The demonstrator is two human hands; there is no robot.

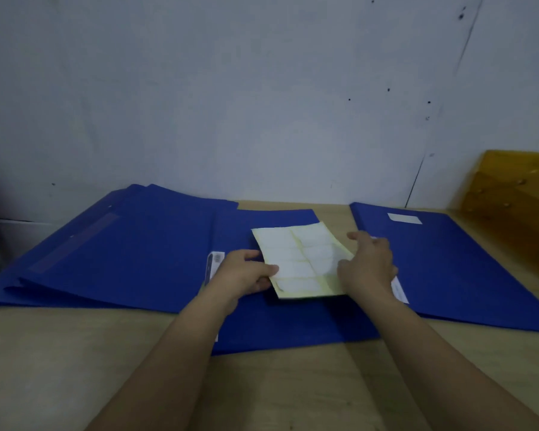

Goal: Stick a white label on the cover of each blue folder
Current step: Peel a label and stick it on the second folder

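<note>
A yellowish backing sheet [302,259] with several white labels hovers over the middle blue folder [287,325]. My left hand [246,272] pinches the sheet's lower left corner. My right hand [367,262] is on the sheet's right edge, fingers curled at a label there. A stack of blue folders [122,250] lies to the left, partly under the middle one. On the right lies another blue folder [455,262] with a white label [404,218] stuck near its top edge.
Everything rests on a light wooden table [75,362] against a grey-white wall. A yellow-brown wooden box [517,194] stands at the far right. A printed sticker [214,264] shows on the middle folder's spine by my left hand.
</note>
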